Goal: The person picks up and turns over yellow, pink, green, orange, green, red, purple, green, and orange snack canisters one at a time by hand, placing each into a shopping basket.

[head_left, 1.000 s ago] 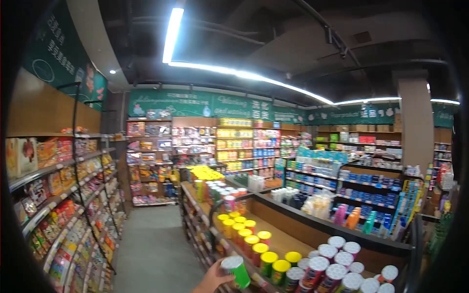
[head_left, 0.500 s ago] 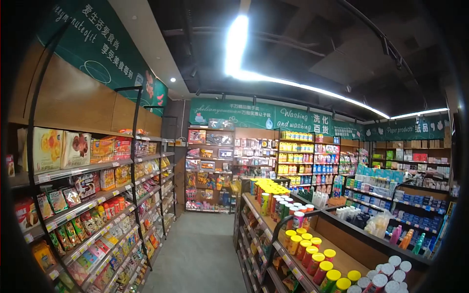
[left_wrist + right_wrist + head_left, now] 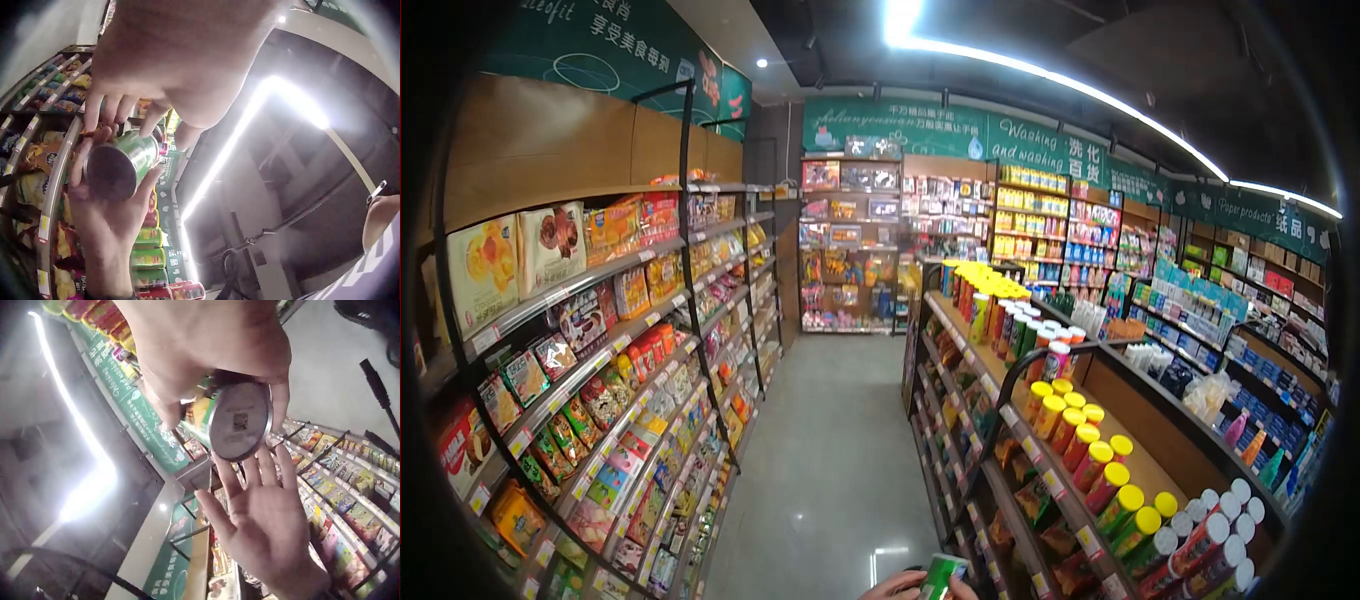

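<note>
A green can [image 3: 943,575] is low at the bottom edge of the head view, between my two hands. The right wrist view shows my right hand [image 3: 209,347] gripping the can [image 3: 240,425], thumb on one side and fingers on the other, its metal base facing the camera. Palm up, my left hand [image 3: 269,528] has its fingers extended, their tips at the can's base. From the left wrist, my left hand [image 3: 181,62] reaches over the can [image 3: 140,150] with loose fingers, while my right hand [image 3: 109,231] cups it.
Snack shelves [image 3: 615,350] line the left side of the aisle floor [image 3: 810,430]. On the right stands a shelf unit [image 3: 1040,450] topped with yellow-lidded cans [image 3: 1115,470] and white-lidded cans [image 3: 1215,530]. More shelves cross the back.
One second ago a single hand held the can beside the right shelf; half a second ago neither showed. Now both hands are at the can, and the head view has turned left and tilted down.
</note>
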Demonstrator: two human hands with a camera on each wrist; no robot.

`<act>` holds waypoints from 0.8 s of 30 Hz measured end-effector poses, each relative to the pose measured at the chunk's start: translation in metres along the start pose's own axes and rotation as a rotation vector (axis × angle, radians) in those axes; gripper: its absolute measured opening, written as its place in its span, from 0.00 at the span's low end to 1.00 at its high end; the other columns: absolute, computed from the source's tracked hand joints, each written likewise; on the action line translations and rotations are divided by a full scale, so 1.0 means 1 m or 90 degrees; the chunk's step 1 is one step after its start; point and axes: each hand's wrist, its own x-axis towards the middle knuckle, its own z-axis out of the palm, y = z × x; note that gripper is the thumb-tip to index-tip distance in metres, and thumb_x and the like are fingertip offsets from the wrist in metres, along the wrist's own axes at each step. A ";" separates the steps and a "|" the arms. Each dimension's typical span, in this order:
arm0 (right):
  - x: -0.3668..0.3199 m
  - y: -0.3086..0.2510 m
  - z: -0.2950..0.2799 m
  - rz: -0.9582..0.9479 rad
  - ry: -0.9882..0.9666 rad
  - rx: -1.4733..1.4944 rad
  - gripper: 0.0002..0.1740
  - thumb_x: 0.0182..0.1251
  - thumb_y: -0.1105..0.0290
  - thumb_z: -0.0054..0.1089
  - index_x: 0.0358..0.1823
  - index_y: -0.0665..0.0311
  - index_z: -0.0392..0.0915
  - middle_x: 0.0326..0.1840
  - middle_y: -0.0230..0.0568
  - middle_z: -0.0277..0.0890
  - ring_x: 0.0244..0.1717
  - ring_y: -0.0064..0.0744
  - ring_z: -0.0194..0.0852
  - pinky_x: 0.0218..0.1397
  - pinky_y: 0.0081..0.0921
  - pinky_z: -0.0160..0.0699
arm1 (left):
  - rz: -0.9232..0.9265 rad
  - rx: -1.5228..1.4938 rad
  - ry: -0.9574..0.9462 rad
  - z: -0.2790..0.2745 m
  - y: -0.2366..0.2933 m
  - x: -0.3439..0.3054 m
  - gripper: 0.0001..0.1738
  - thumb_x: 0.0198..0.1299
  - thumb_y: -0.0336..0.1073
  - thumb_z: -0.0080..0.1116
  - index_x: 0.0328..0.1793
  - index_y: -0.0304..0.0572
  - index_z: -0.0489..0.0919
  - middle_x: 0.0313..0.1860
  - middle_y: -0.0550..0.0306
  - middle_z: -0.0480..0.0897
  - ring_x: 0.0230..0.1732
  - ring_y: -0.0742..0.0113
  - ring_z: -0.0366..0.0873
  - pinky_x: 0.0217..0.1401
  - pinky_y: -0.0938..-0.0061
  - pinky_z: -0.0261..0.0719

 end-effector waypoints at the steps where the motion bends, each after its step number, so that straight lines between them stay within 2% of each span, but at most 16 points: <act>1: 0.006 0.000 0.000 0.016 -0.005 0.062 0.25 0.80 0.49 0.54 0.63 0.62 0.76 0.54 0.38 0.83 0.52 0.35 0.83 0.57 0.40 0.84 | -0.013 -0.004 0.002 -0.012 -0.002 0.002 0.28 0.78 0.43 0.54 0.78 0.38 0.69 0.70 0.54 0.76 0.71 0.64 0.72 0.74 0.67 0.72; 2: -0.012 -0.028 0.051 0.056 0.089 0.083 0.26 0.80 0.46 0.52 0.60 0.61 0.77 0.50 0.40 0.84 0.48 0.37 0.84 0.55 0.42 0.85 | -0.028 0.011 0.013 -0.023 -0.001 0.002 0.26 0.78 0.43 0.55 0.75 0.38 0.72 0.64 0.56 0.80 0.66 0.67 0.76 0.69 0.69 0.75; 3: -0.005 -0.027 0.053 0.060 0.120 0.113 0.29 0.78 0.41 0.51 0.59 0.60 0.78 0.46 0.41 0.85 0.44 0.38 0.85 0.51 0.40 0.86 | -0.044 0.024 0.024 -0.029 0.002 -0.001 0.23 0.77 0.43 0.56 0.72 0.39 0.76 0.59 0.58 0.83 0.61 0.69 0.79 0.65 0.71 0.78; 4: -0.002 -0.029 0.060 0.056 0.125 0.123 0.31 0.77 0.39 0.51 0.59 0.60 0.79 0.44 0.41 0.85 0.42 0.38 0.84 0.48 0.39 0.86 | -0.002 0.025 0.052 -0.030 0.007 -0.006 0.21 0.77 0.44 0.56 0.68 0.40 0.78 0.49 0.60 0.86 0.52 0.71 0.83 0.57 0.73 0.81; 5: 0.001 -0.028 0.064 0.051 0.131 0.134 0.32 0.76 0.37 0.52 0.59 0.60 0.79 0.43 0.41 0.85 0.40 0.37 0.84 0.45 0.37 0.86 | -0.018 0.020 0.055 -0.043 0.004 -0.006 0.21 0.77 0.44 0.56 0.68 0.40 0.78 0.49 0.60 0.86 0.52 0.71 0.83 0.57 0.73 0.81; 7: 0.022 -0.017 0.045 0.071 -0.086 0.227 0.36 0.77 0.40 0.51 0.62 0.69 0.75 0.47 0.49 0.84 0.41 0.41 0.84 0.43 0.36 0.82 | -0.076 0.018 0.019 -0.076 -0.007 -0.003 0.23 0.75 0.39 0.58 0.71 0.38 0.75 0.66 0.53 0.81 0.69 0.64 0.76 0.70 0.66 0.75; 8: 0.034 -0.008 0.038 0.090 -0.066 0.231 0.42 0.74 0.34 0.44 0.67 0.67 0.71 0.48 0.53 0.81 0.42 0.49 0.80 0.48 0.41 0.78 | -0.061 0.052 0.042 -0.077 -0.001 -0.009 0.23 0.80 0.47 0.48 0.66 0.38 0.79 0.61 0.53 0.84 0.66 0.63 0.79 0.68 0.67 0.76; 9: 0.038 -0.003 0.044 0.090 -0.089 0.239 0.40 0.75 0.36 0.45 0.66 0.68 0.71 0.47 0.53 0.81 0.43 0.48 0.80 0.50 0.40 0.77 | -0.076 0.044 0.043 -0.083 0.004 -0.014 0.23 0.80 0.47 0.48 0.66 0.38 0.79 0.61 0.53 0.84 0.66 0.63 0.79 0.68 0.67 0.76; 12: 0.052 0.011 0.063 0.091 -0.093 0.233 0.40 0.76 0.37 0.43 0.66 0.69 0.71 0.45 0.53 0.81 0.42 0.47 0.81 0.49 0.40 0.78 | -0.055 0.043 0.052 -0.107 0.012 -0.023 0.22 0.80 0.46 0.48 0.64 0.37 0.80 0.54 0.52 0.86 0.57 0.63 0.84 0.66 0.66 0.77; 19: 0.073 0.028 0.088 0.126 -0.065 0.220 0.41 0.75 0.35 0.41 0.65 0.70 0.71 0.45 0.52 0.80 0.39 0.47 0.81 0.46 0.41 0.78 | -0.062 0.015 0.077 -0.145 0.024 -0.032 0.22 0.80 0.44 0.48 0.64 0.32 0.79 0.50 0.50 0.86 0.55 0.61 0.85 0.64 0.66 0.80; 20: 0.077 0.032 0.084 0.127 -0.109 0.228 0.39 0.75 0.37 0.47 0.66 0.68 0.72 0.48 0.50 0.81 0.42 0.44 0.83 0.47 0.39 0.80 | -0.060 0.001 0.072 -0.149 0.024 -0.032 0.22 0.81 0.43 0.47 0.64 0.31 0.78 0.50 0.49 0.86 0.54 0.61 0.85 0.64 0.66 0.80; 21: 0.080 0.034 0.082 0.123 -0.119 0.226 0.39 0.75 0.37 0.47 0.66 0.68 0.72 0.48 0.50 0.81 0.42 0.44 0.83 0.47 0.39 0.80 | -0.056 -0.012 0.066 -0.153 0.023 -0.031 0.21 0.81 0.42 0.47 0.64 0.31 0.78 0.50 0.49 0.85 0.54 0.60 0.85 0.64 0.66 0.81; 22: 0.080 0.035 0.085 0.131 -0.096 0.222 0.39 0.74 0.37 0.49 0.66 0.67 0.72 0.48 0.49 0.81 0.43 0.44 0.82 0.47 0.39 0.80 | -0.044 0.022 0.068 -0.155 0.021 -0.030 0.26 0.80 0.48 0.46 0.64 0.30 0.78 0.50 0.48 0.85 0.53 0.58 0.85 0.62 0.63 0.82; 23: 0.080 0.034 0.089 0.138 -0.073 0.218 0.39 0.73 0.37 0.51 0.65 0.66 0.73 0.49 0.48 0.82 0.43 0.43 0.81 0.46 0.38 0.79 | -0.033 0.029 0.068 -0.157 0.020 -0.030 0.26 0.80 0.48 0.46 0.64 0.30 0.78 0.50 0.48 0.85 0.53 0.58 0.85 0.62 0.63 0.82; 24: 0.068 0.024 0.124 0.072 0.097 0.143 0.33 0.74 0.36 0.54 0.59 0.60 0.79 0.42 0.40 0.84 0.39 0.36 0.84 0.42 0.34 0.84 | -0.034 0.006 0.073 -0.159 0.018 -0.031 0.23 0.79 0.47 0.51 0.66 0.35 0.78 0.51 0.52 0.86 0.53 0.63 0.84 0.60 0.66 0.82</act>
